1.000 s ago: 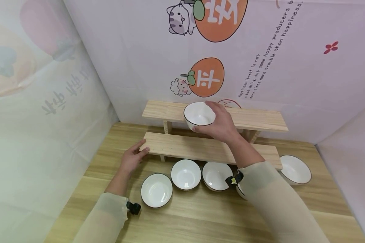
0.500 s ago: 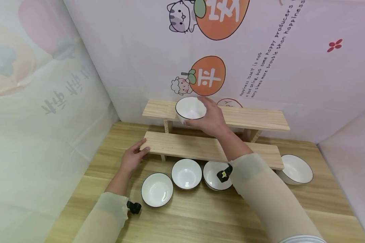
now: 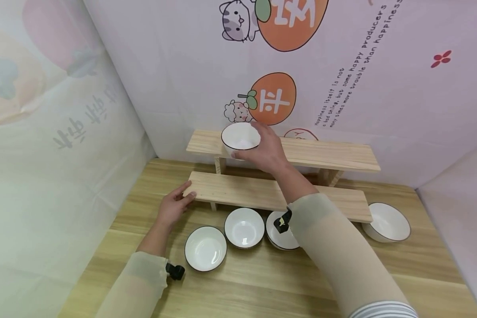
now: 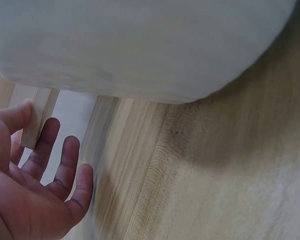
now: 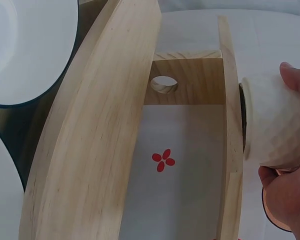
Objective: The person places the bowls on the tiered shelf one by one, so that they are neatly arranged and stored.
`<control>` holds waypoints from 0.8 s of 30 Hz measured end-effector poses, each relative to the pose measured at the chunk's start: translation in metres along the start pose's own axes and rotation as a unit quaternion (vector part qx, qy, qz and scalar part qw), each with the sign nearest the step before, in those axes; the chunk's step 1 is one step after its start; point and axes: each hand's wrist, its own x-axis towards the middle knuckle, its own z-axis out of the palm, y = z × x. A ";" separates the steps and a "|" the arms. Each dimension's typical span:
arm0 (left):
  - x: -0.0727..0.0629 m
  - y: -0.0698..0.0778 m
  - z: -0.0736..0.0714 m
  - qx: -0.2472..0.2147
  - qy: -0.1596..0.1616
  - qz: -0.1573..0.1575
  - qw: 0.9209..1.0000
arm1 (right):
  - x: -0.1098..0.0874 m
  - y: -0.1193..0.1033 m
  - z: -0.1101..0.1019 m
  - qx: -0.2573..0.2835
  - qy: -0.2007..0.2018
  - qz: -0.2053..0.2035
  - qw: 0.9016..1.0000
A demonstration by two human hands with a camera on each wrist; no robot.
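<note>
My right hand [image 3: 264, 150] grips a white bowl [image 3: 238, 134] with a dark rim, thumb and fingers at its side. The bowl is upright over the left part of the upper board [image 3: 330, 154] of a two-tier wooden shelf. In the right wrist view the bowl's foot [image 5: 243, 120] is at the upper board's surface; whether it touches, I cannot tell. My left hand [image 3: 172, 206] pinches the left end of the lower board [image 3: 238, 190]. In the left wrist view, thumb and index finger hold the board's end [image 4: 37, 120], with the other fingers spread apart.
In front of the shelf stand a bowl [image 3: 205, 248] at left, another bowl [image 3: 244, 228], and a bowl [image 3: 290, 240] partly behind my right sleeve. A larger bowl [image 3: 389, 223] is by the shelf's right end. A printed cloth wall [image 3: 183, 88] rises behind.
My right hand has carried the bowl leftward along the upper board, from near its middle to its left part. My left hand stays on the lower board's end.
</note>
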 end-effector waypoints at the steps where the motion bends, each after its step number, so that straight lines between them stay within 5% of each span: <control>1: 0.000 0.000 0.000 0.000 0.000 0.000 1.000 | 0.001 0.000 0.001 0.001 0.000 0.000 1.000; 24: 0.003 -0.001 -0.001 -0.002 -0.005 0.001 1.000 | 0.012 -0.001 0.014 0.023 0.007 -0.025 0.999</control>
